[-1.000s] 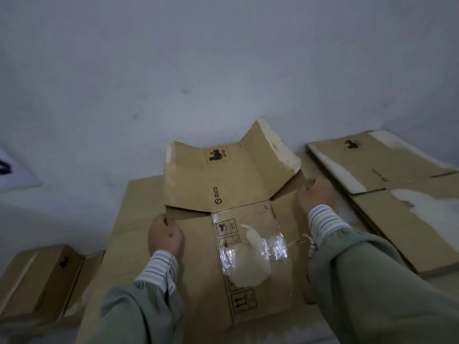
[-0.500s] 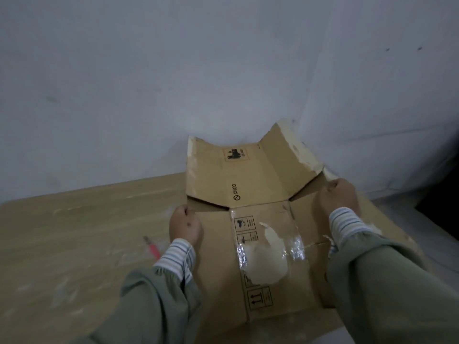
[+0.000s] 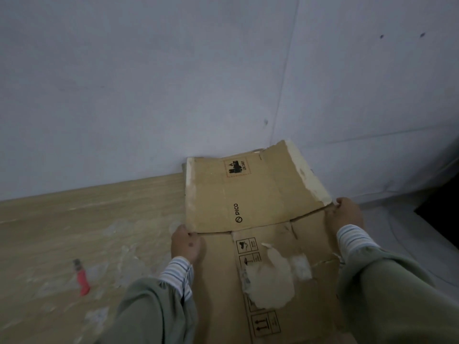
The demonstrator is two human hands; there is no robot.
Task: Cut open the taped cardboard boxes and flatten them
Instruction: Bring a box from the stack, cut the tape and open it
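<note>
Left of the cardboard box (image 3: 260, 232), a red-handled cutter (image 3: 82, 279) lies apart on the tabletop (image 3: 62, 232), so the cutting of this box looks finished. The left hand (image 3: 186, 244) grips the box's left edge at the fold; whether its fingers curl under is hard to tell. The box itself lies opened out on the tabletop by the wall, its far panel not yet flat, tape torn. The right hand (image 3: 346, 214) pinches the right edge. The box's near end is cut off; other boxes are out of view.
</note>
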